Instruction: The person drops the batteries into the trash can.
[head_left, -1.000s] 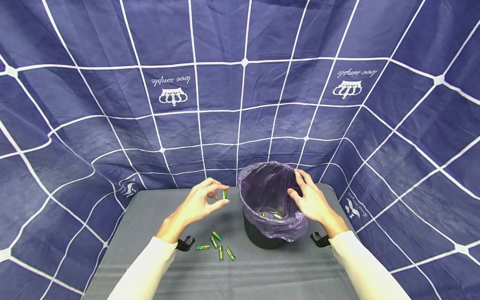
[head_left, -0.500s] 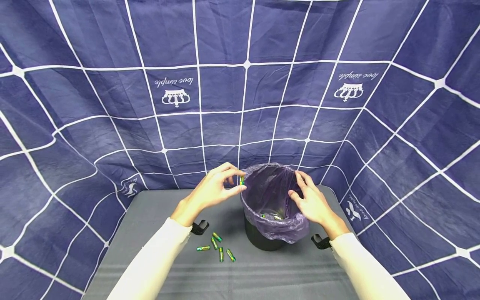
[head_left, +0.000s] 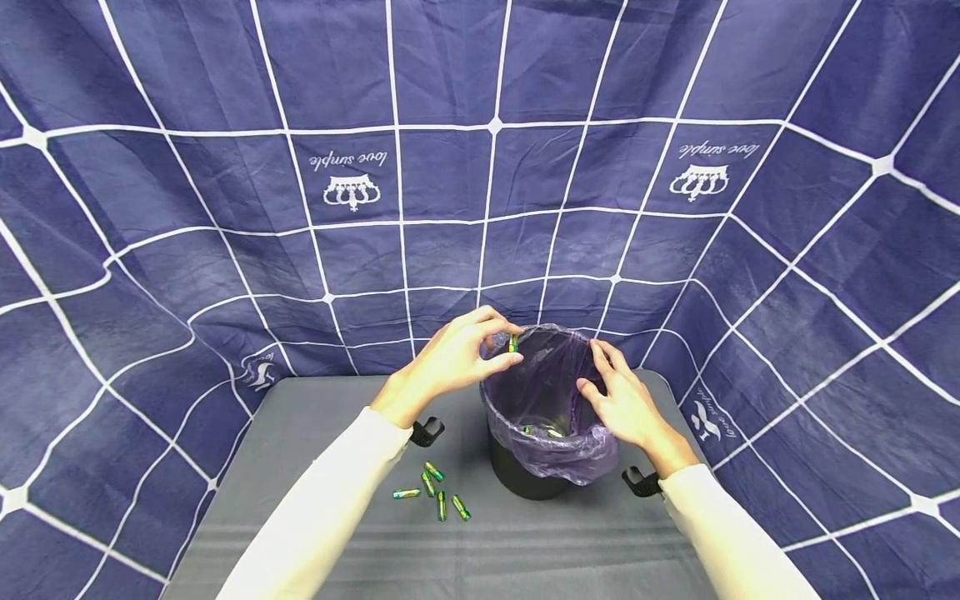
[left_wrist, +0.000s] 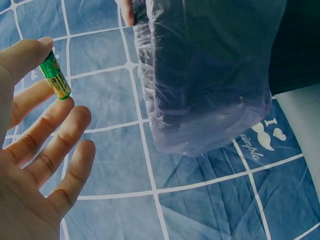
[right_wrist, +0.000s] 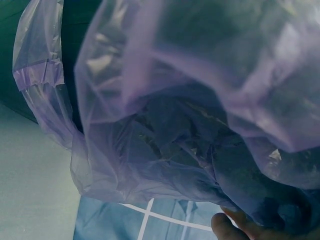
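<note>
My left hand (head_left: 457, 354) pinches a small green and yellow battery (head_left: 513, 342) between thumb and fingertip, above the left rim of a black bin (head_left: 517, 475). In the left wrist view the battery (left_wrist: 56, 76) stands at a slant, its ends against thumb and finger, the other fingers spread. A thin purple bin liner (head_left: 577, 460) lines the bin and hangs over its rim. My right hand (head_left: 626, 404) holds the liner at the right side of the rim. Its fingertips (right_wrist: 226, 227) show below the crumpled liner in the right wrist view. Batteries (head_left: 555, 432) lie inside the bin.
Several more green and yellow batteries (head_left: 428, 485) lie loose on the grey table (head_left: 300, 467), left of the bin. A blue cloth with white lines (head_left: 442, 175) hangs behind the table and along its sides.
My left hand has carried the battery right, from over the table left of the bin to above the rim. The right hand has stayed on the liner.
</note>
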